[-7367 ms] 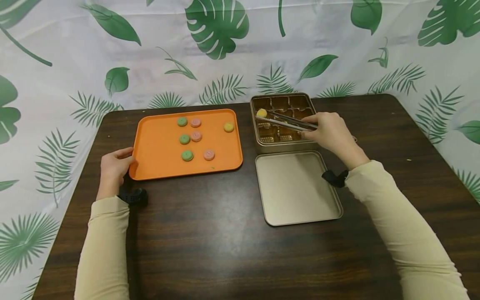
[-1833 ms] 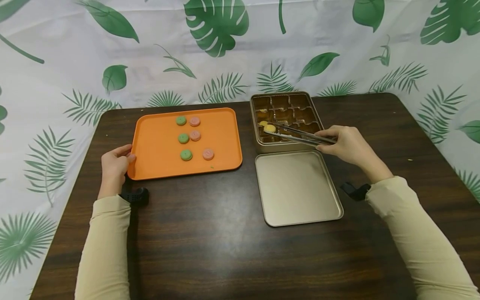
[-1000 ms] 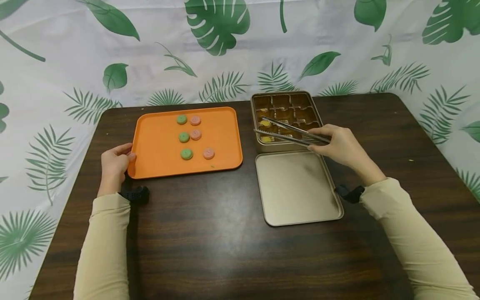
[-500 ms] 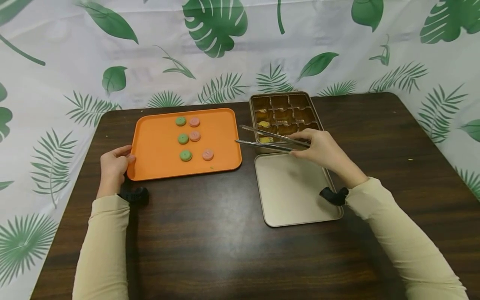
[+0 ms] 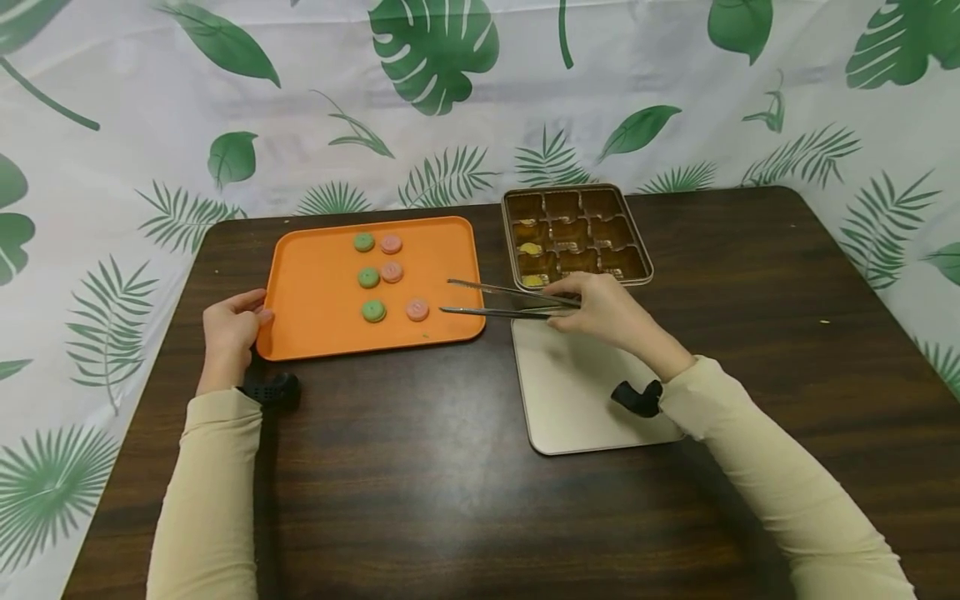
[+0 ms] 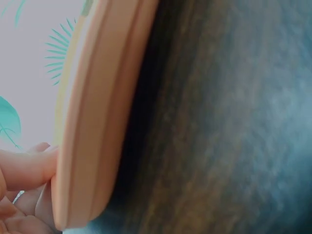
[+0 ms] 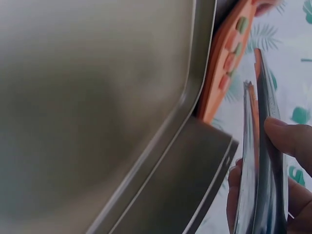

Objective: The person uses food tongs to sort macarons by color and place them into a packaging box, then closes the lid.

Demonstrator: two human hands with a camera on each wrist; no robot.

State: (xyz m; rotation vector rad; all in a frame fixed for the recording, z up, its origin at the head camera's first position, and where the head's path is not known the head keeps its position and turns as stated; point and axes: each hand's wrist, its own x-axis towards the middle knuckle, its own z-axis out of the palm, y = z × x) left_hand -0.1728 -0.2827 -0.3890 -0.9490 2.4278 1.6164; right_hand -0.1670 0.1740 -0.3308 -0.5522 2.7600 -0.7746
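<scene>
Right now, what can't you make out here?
Head: far right corner of the tin lid, hidden by the right hand.
Head: fleck on the orange tray, too small to identify.
Left wrist: tabletop grain, blurred.
Right wrist: rear end of the tongs, cut off by the bottom edge.

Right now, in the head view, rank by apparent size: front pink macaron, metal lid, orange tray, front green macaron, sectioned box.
1. Orange tray
2. Metal lid, partly hidden by the right hand
3. Sectioned box
4. Front green macaron and front pink macaron: too alike to rank
</scene>
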